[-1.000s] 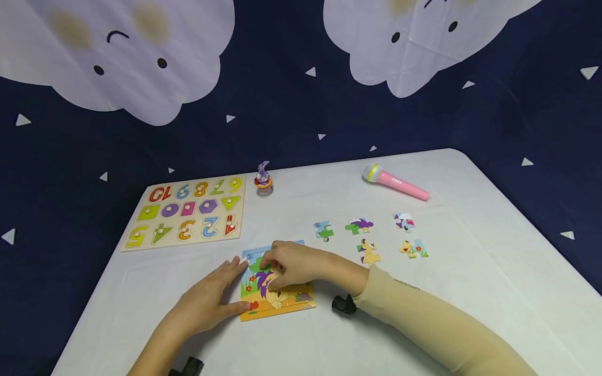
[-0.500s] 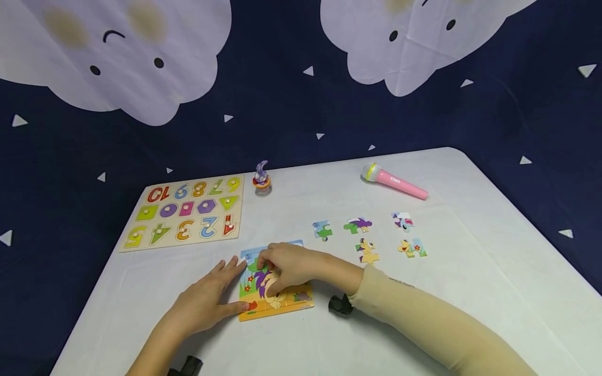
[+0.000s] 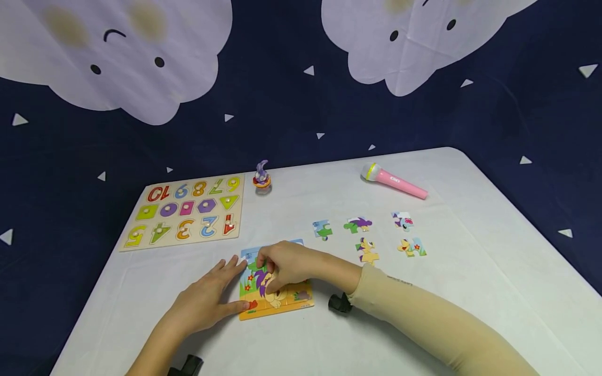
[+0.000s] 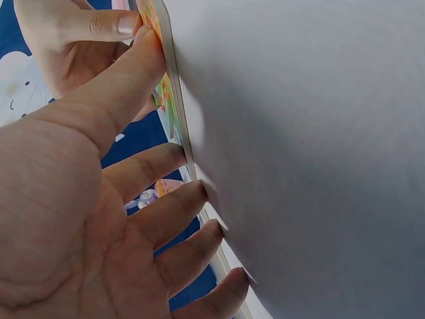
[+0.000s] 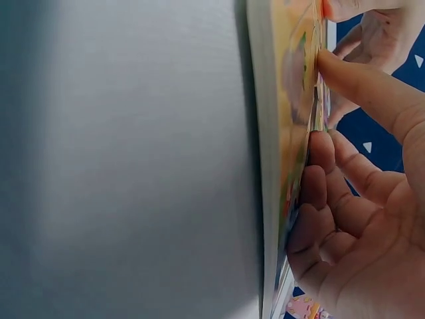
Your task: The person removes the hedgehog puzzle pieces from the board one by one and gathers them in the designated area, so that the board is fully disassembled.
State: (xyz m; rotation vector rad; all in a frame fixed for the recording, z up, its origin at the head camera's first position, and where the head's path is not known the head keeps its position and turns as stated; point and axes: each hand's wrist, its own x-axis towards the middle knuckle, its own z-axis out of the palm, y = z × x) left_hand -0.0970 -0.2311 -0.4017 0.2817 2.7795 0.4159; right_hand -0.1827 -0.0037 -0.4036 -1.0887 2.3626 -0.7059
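A square jigsaw puzzle [image 3: 285, 311] with a cartoon lion on orange ground lies flat near the table's front. My left hand [image 3: 202, 300] is spread at its left side, thumb resting on the lower left corner and fingertips by the edge. Over the middle of the picture, my right hand [image 3: 292, 265] has curled fingers and a lowered thumb. In the right wrist view, that thumb and the fingertips pinch a puzzle piece [image 5: 318, 103] at the board's surface; the hand hides much of it from above. Loose pieces, such as a purple and green one [image 3: 358, 225], lie to the right.
A wooden number board [image 3: 141, 222] lies at the left. Behind stands a small purple figurine [image 3: 262, 177], and a pink toy microphone [image 3: 400, 184] lies at the back right. Black mounts [image 3: 340, 303] show under the wrists. A dark blue cloth [image 3: 273, 78] hangs behind the table.
My right hand's fingers and thumb shift slightly over the puzzle's middle. The left hand keeps its place, and the loose pieces stay where they were.
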